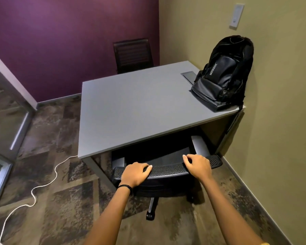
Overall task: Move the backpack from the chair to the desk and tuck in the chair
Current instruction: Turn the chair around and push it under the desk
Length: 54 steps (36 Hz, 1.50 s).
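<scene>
- Right now, head view only: person stands at a grey desk (131, 106) in a room corner, both bare arms reaching forward and down.
- Left hand (135, 174) lies on top of the backrest rim of the black office chair (166, 169), fingers curled over the front edge, thumb side toward the middle; closed on the rim, black band on the wrist.
- Right hand (198, 165) grips the same rim further right, fingers bent over the top, knuckles up; also clamped on the chair back.
- Chair seat and armrests sit under the desk's near edge, backrest just outside it; one wheeled base leg (151, 207) sticks out toward the camera on the carpet.
- Black backpack (224, 73) stands upright on the desk's far right corner, leaning on the beige wall, front pocket with pale lettering facing the camera.
- Backpack partly covers a dark flap panel (188, 76) set in the desktop.
- Second dark chair (132, 53) at the far side of the desk, against the purple wall.
- White cable (42, 184) snakes over the patterned carpet at left, from the desk leg toward the lower left edge.
- Pale wall plate (236, 15) on the beige wall, above the backpack.
</scene>
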Motion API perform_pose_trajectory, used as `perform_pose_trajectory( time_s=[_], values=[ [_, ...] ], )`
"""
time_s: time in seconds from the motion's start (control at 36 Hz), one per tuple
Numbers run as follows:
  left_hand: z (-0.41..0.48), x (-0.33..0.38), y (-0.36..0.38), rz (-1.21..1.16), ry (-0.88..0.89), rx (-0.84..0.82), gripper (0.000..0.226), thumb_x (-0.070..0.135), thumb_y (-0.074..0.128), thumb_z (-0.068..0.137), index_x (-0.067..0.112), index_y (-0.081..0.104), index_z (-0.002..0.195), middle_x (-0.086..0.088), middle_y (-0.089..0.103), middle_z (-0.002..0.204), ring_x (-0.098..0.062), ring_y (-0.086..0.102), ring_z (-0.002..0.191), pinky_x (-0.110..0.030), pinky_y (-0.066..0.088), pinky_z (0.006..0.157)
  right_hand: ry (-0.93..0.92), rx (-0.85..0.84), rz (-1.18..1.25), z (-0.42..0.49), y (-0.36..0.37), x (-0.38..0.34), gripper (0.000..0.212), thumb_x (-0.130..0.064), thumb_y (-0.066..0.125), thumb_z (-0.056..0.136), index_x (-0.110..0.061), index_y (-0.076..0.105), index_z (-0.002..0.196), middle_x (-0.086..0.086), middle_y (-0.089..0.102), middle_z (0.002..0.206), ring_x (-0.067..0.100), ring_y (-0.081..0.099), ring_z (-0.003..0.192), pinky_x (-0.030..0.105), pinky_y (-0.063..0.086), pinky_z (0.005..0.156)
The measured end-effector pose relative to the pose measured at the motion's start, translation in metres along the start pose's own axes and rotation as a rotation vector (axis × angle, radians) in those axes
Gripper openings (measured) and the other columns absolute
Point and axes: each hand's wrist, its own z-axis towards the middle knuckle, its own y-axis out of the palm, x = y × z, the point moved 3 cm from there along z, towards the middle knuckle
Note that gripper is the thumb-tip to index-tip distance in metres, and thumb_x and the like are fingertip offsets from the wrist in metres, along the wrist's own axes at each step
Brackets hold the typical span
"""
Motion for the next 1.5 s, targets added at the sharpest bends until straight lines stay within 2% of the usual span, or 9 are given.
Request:
perform_pose_trajectory(
  time_s=[0.19, 0.42, 0.61, 0.83, 0.97, 1.08, 1.19, 1.39, 1.5],
  values=[
    [0.018, 0.014, 0.002, -0.036, -0.041, 0.007, 0.037, 0.052, 0.039, 0.093, 0.033, 0.065, 0.111, 0.007, 0.071, 0.112, -0.014, 0.064, 0.103, -0.033, 0.052, 0.088, -0.091, 0.004, -0.024, 0.027, -0.005, 0.017, 0.037, -0.039, 0.040, 0.095, -0.022, 0.050, 0.064, -0.006, 0.051, 0.061, 0.005, 0.046, 0.052, 0.015, 0.017, 0.046],
    [0.036, 0.023, 0.003, -0.045, -0.073, 0.012, 0.037, 0.051, 0.039, 0.094, 0.032, 0.064, 0.115, 0.006, 0.070, 0.112, -0.014, 0.063, 0.103, -0.031, 0.052, 0.087, -0.129, -0.039, -0.013, 0.054, -0.008, 0.025, 0.036, -0.040, 0.039, 0.095, -0.021, 0.050, 0.066, -0.006, 0.050, 0.062, 0.002, 0.037, 0.049, 0.014, 0.016, 0.046],
    [0.054, 0.022, 0.001, -0.026, -0.082, 0.034, 0.037, 0.053, 0.039, 0.094, 0.034, 0.065, 0.113, 0.006, 0.072, 0.107, -0.014, 0.064, 0.098, -0.030, 0.052, 0.080, -0.150, -0.037, -0.006, 0.073, -0.005, 0.029, 0.039, -0.042, 0.039, 0.094, -0.017, 0.060, 0.073, -0.001, 0.060, 0.069, 0.010, 0.046, 0.060, 0.012, 0.019, 0.048],
    [0.070, 0.022, -0.001, -0.056, -0.085, 0.069, 0.036, 0.051, 0.041, 0.094, 0.032, 0.064, 0.113, 0.006, 0.070, 0.114, -0.013, 0.062, 0.104, -0.030, 0.051, 0.085, -0.150, -0.051, -0.028, 0.093, -0.005, 0.029, 0.038, -0.043, 0.039, 0.094, -0.025, 0.041, 0.060, -0.010, 0.041, 0.056, 0.002, 0.036, 0.051, 0.013, 0.017, 0.047],
    [0.088, 0.022, 0.000, -0.080, -0.103, 0.088, 0.036, 0.050, 0.043, 0.093, 0.031, 0.064, 0.115, 0.004, 0.070, 0.113, -0.016, 0.063, 0.104, -0.033, 0.051, 0.088, -0.156, -0.057, -0.027, 0.111, -0.007, 0.032, 0.037, -0.043, 0.038, 0.094, -0.022, 0.046, 0.065, -0.007, 0.048, 0.063, -0.001, 0.033, 0.048, 0.015, 0.016, 0.047],
    [0.103, 0.025, -0.002, -0.061, -0.088, 0.095, 0.035, 0.052, 0.042, 0.093, 0.034, 0.065, 0.113, 0.007, 0.071, 0.111, -0.014, 0.063, 0.102, -0.030, 0.050, 0.085, -0.160, -0.067, -0.027, 0.126, -0.012, 0.035, 0.045, -0.041, 0.040, 0.094, -0.029, 0.031, 0.052, -0.010, 0.037, 0.051, 0.000, 0.035, 0.048, 0.014, 0.014, 0.046],
    [0.120, 0.030, -0.002, -0.067, -0.076, 0.087, 0.043, 0.058, 0.038, 0.090, 0.033, 0.065, 0.112, 0.006, 0.072, 0.109, -0.014, 0.064, 0.101, -0.030, 0.051, 0.085, -0.147, -0.069, -0.034, 0.145, -0.016, 0.042, 0.036, -0.041, 0.041, 0.094, -0.025, 0.046, 0.062, -0.010, 0.044, 0.058, 0.000, 0.037, 0.052, 0.013, 0.016, 0.048],
    [0.149, 0.030, -0.008, -0.087, -0.014, -0.118, 0.049, 0.058, 0.040, 0.091, 0.036, 0.043, 0.135, -0.002, 0.062, 0.125, -0.020, 0.055, 0.117, -0.035, 0.044, 0.095, -0.172, -0.105, -0.089, 0.174, -0.022, 0.045, 0.045, -0.037, 0.039, 0.096, -0.032, 0.028, 0.053, -0.012, 0.035, 0.054, 0.000, 0.035, 0.052, 0.011, 0.016, 0.048],
    [0.166, 0.025, -0.014, -0.135, 0.007, -0.168, 0.053, 0.059, 0.040, 0.091, 0.035, 0.038, 0.138, 0.001, 0.059, 0.130, -0.019, 0.055, 0.116, -0.034, 0.042, 0.097, -0.185, -0.070, -0.090, 0.191, -0.021, 0.051, 0.035, -0.037, 0.038, 0.096, -0.022, 0.050, 0.067, -0.009, 0.049, 0.068, 0.008, 0.043, 0.061, 0.012, 0.016, 0.048]
  ],
)
